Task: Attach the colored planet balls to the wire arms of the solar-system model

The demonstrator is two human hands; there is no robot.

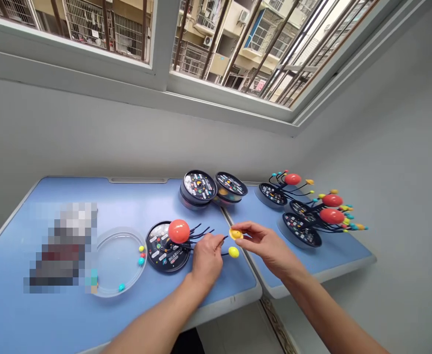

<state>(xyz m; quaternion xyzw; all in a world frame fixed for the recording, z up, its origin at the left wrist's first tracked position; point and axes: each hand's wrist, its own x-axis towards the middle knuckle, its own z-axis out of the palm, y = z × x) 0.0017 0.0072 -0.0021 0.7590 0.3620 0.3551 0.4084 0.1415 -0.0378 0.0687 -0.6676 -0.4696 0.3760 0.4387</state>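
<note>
A solar system model with a round black base and a red sun ball is in front of me. Several thin black arms fan out from it to the right. My left hand is closed around one of these arms, near its tip. Between the thumb and fingers of my right hand is a small orange ringed planet, close to that tip; whether they touch I cannot tell. A yellow ball sits on the end of another arm, just below.
To the left, a clear round tray holds several small coloured balls. Behind stand two round black cases with printed lids. Three models with red balls stand on the right table. A blurred patch covers something at far left.
</note>
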